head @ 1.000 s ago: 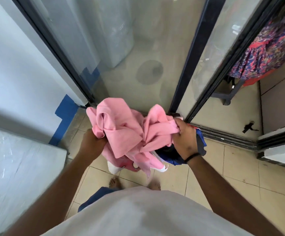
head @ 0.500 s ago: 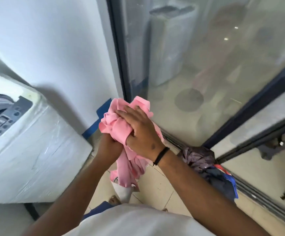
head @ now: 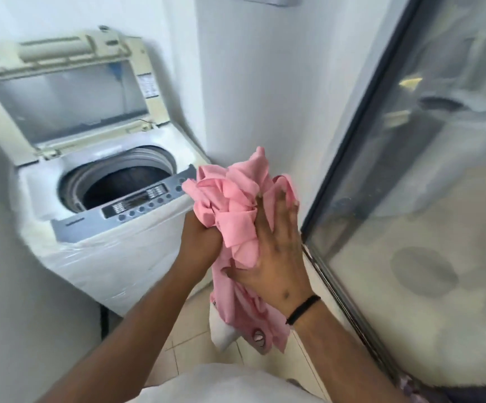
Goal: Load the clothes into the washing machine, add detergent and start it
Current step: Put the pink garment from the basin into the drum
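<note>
Head view: left hand (head: 199, 245) grips and right hand (head: 273, 257) presses with spread fingers the crumpled pink cotton garment (head: 233, 216), loading under way; next, lift it far-left into the open white top-loading washing machine (head: 114, 181).

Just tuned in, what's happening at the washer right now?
A person holds a bundle of pink clothes between both hands: the left hand grips it from below, the right hand presses against its side. The bundle is in the air beside the washing machine, whose lid stands open. Nothing pink is in the drum yet.
</note>
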`<state>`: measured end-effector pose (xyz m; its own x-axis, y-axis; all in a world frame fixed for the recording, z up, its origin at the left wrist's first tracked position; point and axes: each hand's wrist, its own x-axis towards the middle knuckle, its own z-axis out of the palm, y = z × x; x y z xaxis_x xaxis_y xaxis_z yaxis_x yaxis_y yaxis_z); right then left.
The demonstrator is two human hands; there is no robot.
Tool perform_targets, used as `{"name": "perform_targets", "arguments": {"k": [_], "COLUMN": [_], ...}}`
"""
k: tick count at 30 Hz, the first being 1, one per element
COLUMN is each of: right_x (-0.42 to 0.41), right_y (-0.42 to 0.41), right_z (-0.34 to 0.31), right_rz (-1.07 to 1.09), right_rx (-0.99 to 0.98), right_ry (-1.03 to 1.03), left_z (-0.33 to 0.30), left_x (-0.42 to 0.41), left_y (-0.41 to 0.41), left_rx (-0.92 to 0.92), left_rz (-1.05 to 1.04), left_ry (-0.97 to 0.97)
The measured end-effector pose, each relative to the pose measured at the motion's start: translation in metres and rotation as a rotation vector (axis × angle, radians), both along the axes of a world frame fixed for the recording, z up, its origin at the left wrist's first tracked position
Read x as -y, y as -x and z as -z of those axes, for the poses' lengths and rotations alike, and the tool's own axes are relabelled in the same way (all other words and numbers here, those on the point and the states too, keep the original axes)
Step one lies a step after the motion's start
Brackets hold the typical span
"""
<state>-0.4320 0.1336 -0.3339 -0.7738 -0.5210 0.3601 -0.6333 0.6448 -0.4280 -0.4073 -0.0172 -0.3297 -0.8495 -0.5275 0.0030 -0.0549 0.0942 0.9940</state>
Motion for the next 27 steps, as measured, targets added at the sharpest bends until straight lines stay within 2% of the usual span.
{"name": "perform_targets", "arguments": {"k": [6,10,15,18,20,21,24,27], "right_x": [0.080,0.120,0.182,0.221,0.252,0.262,0.292,0.316], "right_y": [0.019,0.057,0.130,0.169,0.208,0.213,0.249,0.279], "right_z": [-0.006,-0.003,-0.003,-0.006,0.003,0.008,0.024,0.043], "right_rz": [-0.075,-0.110,-0.122,-0.134,-0.152,-0.152,-0.180,-0.342], "right_rx": [0.182,0.224,0.283,0.417,0.486,0.511,0.658,0.838], "right_ry": [0.290,0.610,0.790,0.799,0.768,0.726,0.599,0.470], "left_z": [-0.034,-0.051,-0.063,-0.034,0.004,0.022,0.077,0.104], "left_x": [0.045,0.079,0.132,0.163,0.194,0.203,0.218,0.214], "left_y": [0.003,0.015,0.048,0.060,0.073,0.064,0.064,0.077], "left_rx": [-0.176,-0.248,-0.241,-0.188,-0.047,0.093,0.496,0.617], "left_rz": [-0.158,-0.112,0.043,-0.100,-0.333,-0.396,-0.357,-0.362], "left_ry": [-0.026,0.113,0.412,0.254,0.198,0.197,0.086,0.133]}}
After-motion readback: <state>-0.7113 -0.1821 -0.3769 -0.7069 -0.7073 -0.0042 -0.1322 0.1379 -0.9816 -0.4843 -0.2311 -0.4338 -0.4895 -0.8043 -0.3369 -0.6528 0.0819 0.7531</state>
